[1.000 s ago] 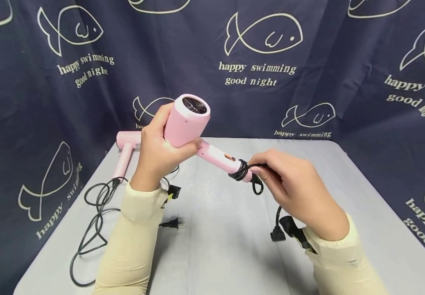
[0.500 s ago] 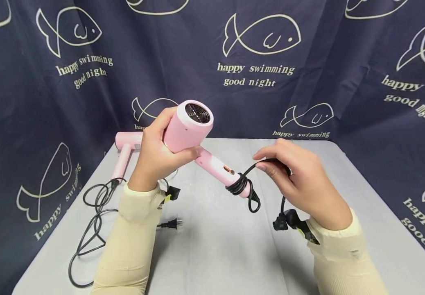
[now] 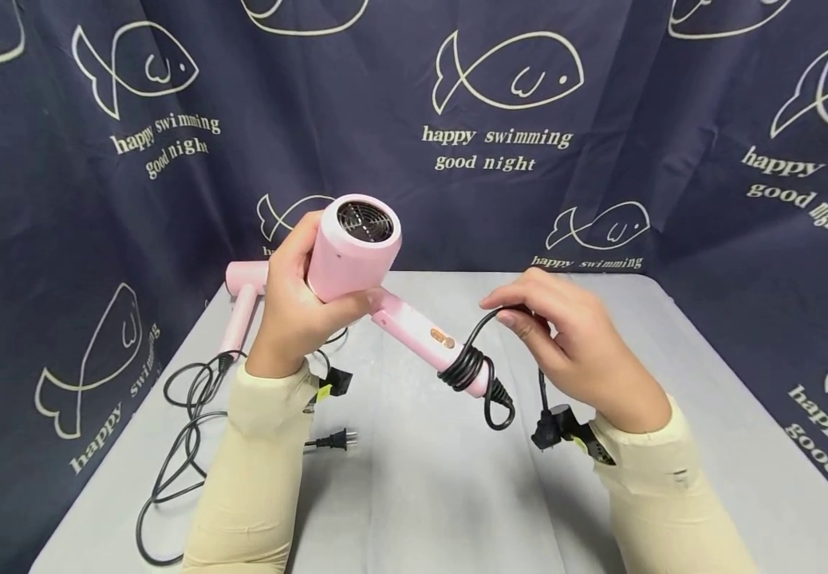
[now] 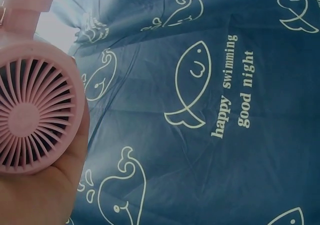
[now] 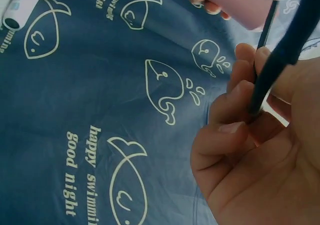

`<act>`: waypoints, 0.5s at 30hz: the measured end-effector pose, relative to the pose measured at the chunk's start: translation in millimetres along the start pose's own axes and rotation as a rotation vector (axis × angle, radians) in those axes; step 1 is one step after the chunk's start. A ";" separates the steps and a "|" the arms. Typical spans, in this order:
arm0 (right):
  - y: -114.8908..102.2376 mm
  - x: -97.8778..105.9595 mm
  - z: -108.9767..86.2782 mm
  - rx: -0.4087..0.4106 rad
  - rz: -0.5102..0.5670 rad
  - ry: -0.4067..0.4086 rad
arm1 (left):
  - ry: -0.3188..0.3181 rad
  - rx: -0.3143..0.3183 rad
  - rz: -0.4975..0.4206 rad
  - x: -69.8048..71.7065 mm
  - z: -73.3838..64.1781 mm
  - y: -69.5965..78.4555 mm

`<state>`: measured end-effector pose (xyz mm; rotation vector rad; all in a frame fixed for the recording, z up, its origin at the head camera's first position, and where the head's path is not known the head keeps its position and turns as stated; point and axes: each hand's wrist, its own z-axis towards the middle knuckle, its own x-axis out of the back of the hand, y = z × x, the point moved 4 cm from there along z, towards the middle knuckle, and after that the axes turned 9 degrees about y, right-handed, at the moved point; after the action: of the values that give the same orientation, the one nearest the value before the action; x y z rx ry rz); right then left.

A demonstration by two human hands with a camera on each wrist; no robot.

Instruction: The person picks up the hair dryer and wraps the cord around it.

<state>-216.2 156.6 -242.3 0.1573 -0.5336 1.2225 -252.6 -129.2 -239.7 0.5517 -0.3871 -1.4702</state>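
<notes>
Open lane in front, obstacles left and above

Bare worktop [image 3: 457, 510] runs between the left sleeve [image 3: 245, 494] and the right sleeve [image 3: 665, 510], a black plug [image 3: 335, 441] jutting in from the left. Loose cord [image 3: 179, 446] sprawls beside the left sleeve, back to the far hair dryer [image 3: 242, 311]. Beyond the lane, the raised hair dryer [image 3: 351, 267] slants from the left fingers [image 3: 302, 237], and its wound cord [image 3: 463, 369] bridges the gap to the right fingers [image 3: 522, 293], a hanging plug [image 3: 546, 430] beneath. The worktop's right rear offers room before the curtain [image 3: 385, 151].

Even light fills the head view, soft shadows darkening the tabletop [image 3: 457, 494]; the dimmer right wrist view blurs the near power cord [image 5: 286, 55].
</notes>
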 end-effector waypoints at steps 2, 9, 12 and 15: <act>2.9 -2.6 -2.8 -0.024 -0.001 -0.015 | 0.018 -0.001 -0.007 -0.3 -0.8 -0.3; 8.3 -13.0 -5.2 -0.080 0.007 -0.066 | 0.073 -0.043 -0.001 -0.8 2.8 3.0; 8.7 -22.6 -6.4 -0.074 0.021 -0.082 | 0.100 -0.050 -0.009 -0.6 3.5 7.1; 8.8 -33.5 -11.2 -0.095 0.062 -0.101 | 0.149 -0.027 -0.018 1.1 -0.1 9.7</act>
<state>-228.9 135.6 -269.2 0.1231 -0.6875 1.2513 -244.5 -130.2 -234.3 0.6403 -0.2449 -1.4396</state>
